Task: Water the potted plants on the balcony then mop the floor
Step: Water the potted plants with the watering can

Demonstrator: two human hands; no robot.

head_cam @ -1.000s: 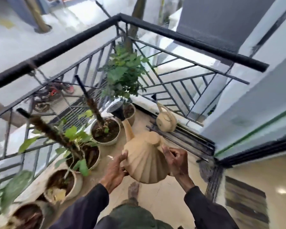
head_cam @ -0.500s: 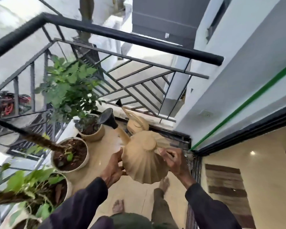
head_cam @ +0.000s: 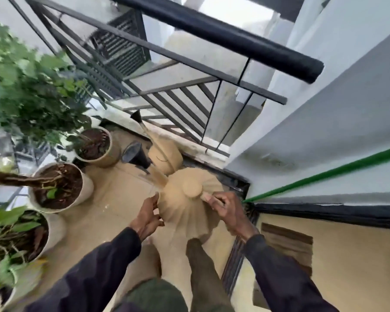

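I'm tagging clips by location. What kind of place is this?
Most likely an upper-floor home balcony: a black metal railing overlooks ground below, round pots of soil and green plants line the beige tiled floor, and both hands hold a tan ribbed watering can.

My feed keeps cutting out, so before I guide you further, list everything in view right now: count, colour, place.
Held watering can: one, tan, centre, black spout head aimed toward the pots.
Second watering can: one, tan, on the floor by the railing, behind the held one.
Potted plants: four or so, pale pots, in a row along the left edge; the farthest is leafy, the next has a bare stem.
Railing: one, black, across the top.
Green pole: one, leaning on the right wall.
Floor: tan tiles.
Left hand: steadies the can's side.
Right hand: grips its handle.
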